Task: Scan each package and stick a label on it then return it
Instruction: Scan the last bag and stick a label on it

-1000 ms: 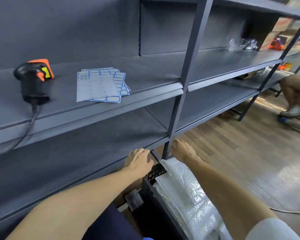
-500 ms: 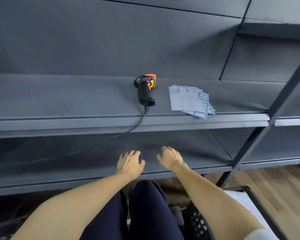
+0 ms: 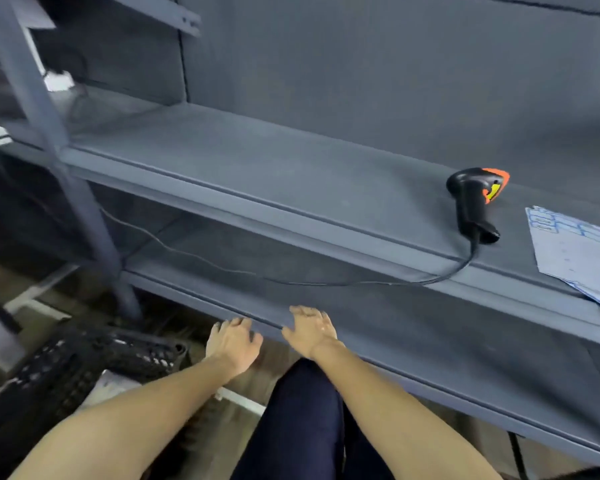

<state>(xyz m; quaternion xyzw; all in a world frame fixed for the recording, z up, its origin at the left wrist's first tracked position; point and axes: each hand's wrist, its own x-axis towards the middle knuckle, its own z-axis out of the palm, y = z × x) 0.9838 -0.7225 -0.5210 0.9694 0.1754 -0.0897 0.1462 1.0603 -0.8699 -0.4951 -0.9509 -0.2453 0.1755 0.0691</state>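
The barcode scanner (image 3: 476,204) makes the handiest marker here. It stands on its handle end on the upper grey shelf (image 3: 257,168), black with an orange and yellow head, nobody touching it. Just to its right, partly cut off by the edge of the view, lies a small stack of label sheets (image 3: 579,254) with blue-bordered stickers, near the scanner but not against it. From the scanner's base a thin black cable (image 3: 291,281) drops over the shelf lip and runs left along the lower shelf (image 3: 430,323).

Well below and to the left of the scanner, the person's 2 bare hands reach toward the front edge of that lower shelf. The left hand (image 3: 234,342) hovers palm down with relaxed, slightly bent fingers, grasping nothing. The right hand (image 3: 310,330) sits just beside it, fingers spread and loose, likewise holding nothing; whether its fingertips touch the shelf surface I cannot tell. A dark-trousered knee (image 3: 302,410) shows between the forearms.

Far down to the left of the scanner, on the floor, stands a black perforated crate (image 3: 84,362), blurred. No package shows clearly anywhere; a pale flat shape beside the crate is too blurred to identify.
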